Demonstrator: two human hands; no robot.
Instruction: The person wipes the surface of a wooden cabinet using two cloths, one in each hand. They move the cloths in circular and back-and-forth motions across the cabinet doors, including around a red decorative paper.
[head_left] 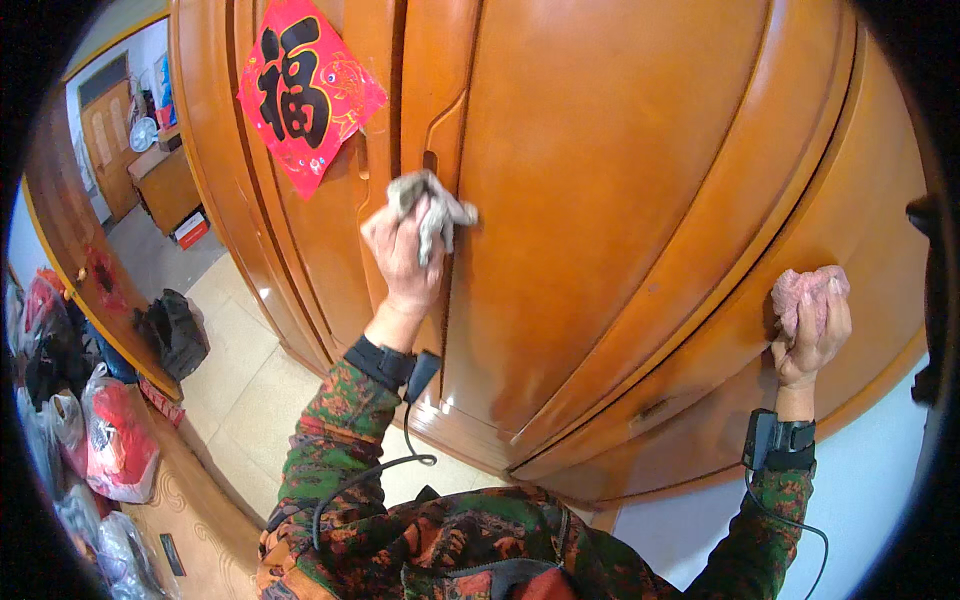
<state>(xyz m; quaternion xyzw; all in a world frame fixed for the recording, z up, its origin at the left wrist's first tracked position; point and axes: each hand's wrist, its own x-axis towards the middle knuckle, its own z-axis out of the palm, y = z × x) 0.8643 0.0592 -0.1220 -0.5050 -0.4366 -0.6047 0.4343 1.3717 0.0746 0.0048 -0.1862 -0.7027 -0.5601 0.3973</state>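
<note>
In front of me stands a large glossy orange-brown wooden wardrobe [600, 150] with curved mouldings. My left hand [408, 255] grips a crumpled grey-white cloth [432, 205] against the door edge, just below a dark recessed pull slot [430, 160]. Far to the right, my right hand [815, 335] presses a pink cloth [808, 295] to the wardrobe's right-hand part. Both cloths are bunched, and fingers wrap over them. A red diamond-shaped paper decoration [312, 95] with a black character and a fish hangs on the door left of my left hand.
At the lower left, several plastic bags [115, 440] sit by a carved wooden panel [195, 500]. A black bag [172, 332] rests on the pale tiled floor [250, 375] near an open doorway. Beyond it are a wooden cabinet [175, 195] and a fan [143, 133]. Cables hang from both wristbands.
</note>
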